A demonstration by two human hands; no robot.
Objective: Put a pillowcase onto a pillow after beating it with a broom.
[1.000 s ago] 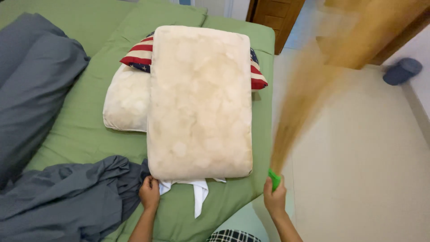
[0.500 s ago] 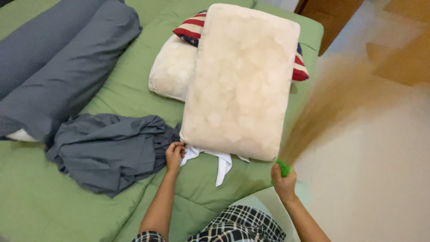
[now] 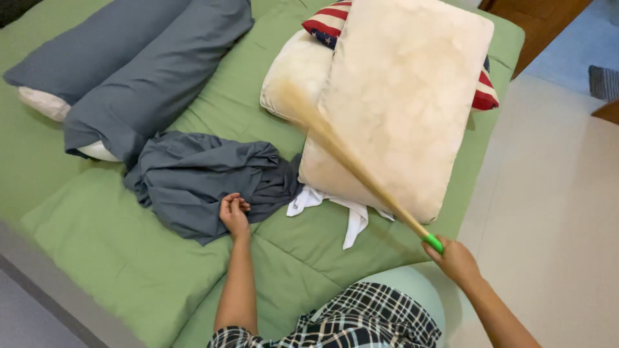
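So the broom (image 3: 348,158) is the main thing here: a bundle of straw-coloured bristles with a green handle end, blurred, slanting from the right hand (image 3: 456,259) up and left across the front corner of the big cream pillow (image 3: 403,103). The right hand's grip is wrapped tight around that green end, just off the pillow's near-right corner, arm stretched out from the lower right, out over the bed's right edge.

The left hand (image 3: 233,212) lies to the left of the pillow, fingers curled loosely with the palm turned up, resting on the edge of a crumpled grey-blue cloth (image 3: 206,177). Can't tell if its grip is actually pinching the fabric or just lying on it. The forearm runs straight down from there toward the checked clothing at the bottom.

The pillow itself is stained, long, and sits on top of a second, paler pillow (image 3: 293,64) that pokes out on its left. A red, white and blue striped cloth with stars (image 3: 329,22) is sandwiched under the big pillow, showing at its far-left corner and again on its right side. White ties (image 3: 351,216) stick out from under its near edge.

Farther left of the pillow, past the crumpled cloth, two bolsters in grey-blue covers (image 3: 142,58) lie side by side. Everything sits on a bed with a green sheet (image 3: 116,258). Right of the pillow is pale floor (image 3: 554,212).
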